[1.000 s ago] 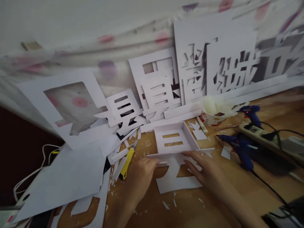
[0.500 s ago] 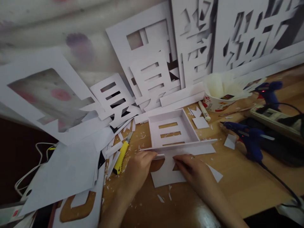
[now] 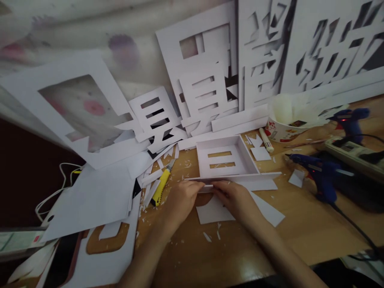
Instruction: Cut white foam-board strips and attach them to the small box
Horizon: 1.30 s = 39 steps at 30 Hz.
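Observation:
A white foam board character [image 3: 254, 162] with raised side walls and slots lies on the table. Along its near side stands a thin wall strip, with the character's lower part extending toward me. Just in front of that wall is a short white strip [image 3: 209, 187]. My left hand [image 3: 183, 201] is closed, pinching the strip's left end. At its right end my right hand [image 3: 235, 197] is closed too, thumb and finger on the strip. Both hands partly cover the white board beneath. A yellow utility knife [image 3: 162, 187] lies left of my left hand, blade out.
Two blue glue guns [image 3: 322, 176] are at the right, beside a power strip [image 3: 354, 154]. A paper tub [image 3: 282, 130] holds pale sticks. Cut-out white boards [image 3: 168, 52] lean at the back. White sheets [image 3: 93, 200] and scraps lie left.
My right hand has moved up and left from the lower board to the short strip's right end. My left hand stays on the strip. The whole view has shifted slightly.

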Available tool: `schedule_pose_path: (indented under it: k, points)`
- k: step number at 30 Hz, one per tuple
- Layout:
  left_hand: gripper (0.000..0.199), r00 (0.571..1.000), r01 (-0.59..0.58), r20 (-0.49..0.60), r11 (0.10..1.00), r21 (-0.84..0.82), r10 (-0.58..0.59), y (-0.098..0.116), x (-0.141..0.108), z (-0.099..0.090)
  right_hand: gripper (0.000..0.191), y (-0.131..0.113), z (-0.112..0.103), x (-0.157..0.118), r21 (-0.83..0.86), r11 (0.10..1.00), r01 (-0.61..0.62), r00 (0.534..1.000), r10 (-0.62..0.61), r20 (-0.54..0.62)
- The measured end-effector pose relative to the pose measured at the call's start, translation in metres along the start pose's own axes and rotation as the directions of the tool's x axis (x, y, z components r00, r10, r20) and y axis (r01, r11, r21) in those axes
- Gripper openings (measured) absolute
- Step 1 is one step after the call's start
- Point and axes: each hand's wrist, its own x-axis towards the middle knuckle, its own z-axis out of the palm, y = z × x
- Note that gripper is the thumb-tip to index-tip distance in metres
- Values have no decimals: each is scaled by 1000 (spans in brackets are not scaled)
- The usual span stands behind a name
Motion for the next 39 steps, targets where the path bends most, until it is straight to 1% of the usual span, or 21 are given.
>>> schedule_pose_path:
  k: [4,8,11,15,18,26,32,39]
  points:
    - [24,998,70,2,993,-96,-71,-8,-4,-11,15,5,4,-1,-11,1000,24,1000,-24,-2]
    - [19,981,179,-44,969,-171,-189,-25,-20,-27,21,9,7,-3,17,999,39,999,-39,-22]
    - [16,970,216,-61,952,-218,-234,-35,-32,-28,21,13,10,-4,29,998,49,998,-48,-40]
    - [12,969,208,-71,940,-271,-235,-38,-38,-21,21,17,14,-6,26,998,61,995,-59,-76]
    - [14,970,196,-80,933,-301,-229,-39,-38,-17,22,18,15,-8,25,998,60,994,-58,-97]
    - [18,969,188,-89,917,-351,-233,-40,-40,-14,25,16,11,-8,46,997,59,997,-56,-59]
    - [21,964,193,-101,906,-376,-248,-41,-41,-11,28,19,10,-8,46,998,33,999,-31,-39]
    - [22,964,176,-118,905,-388,-238,-42,-42,-9,31,18,7,-11,3,1000,21,996,-21,-90]
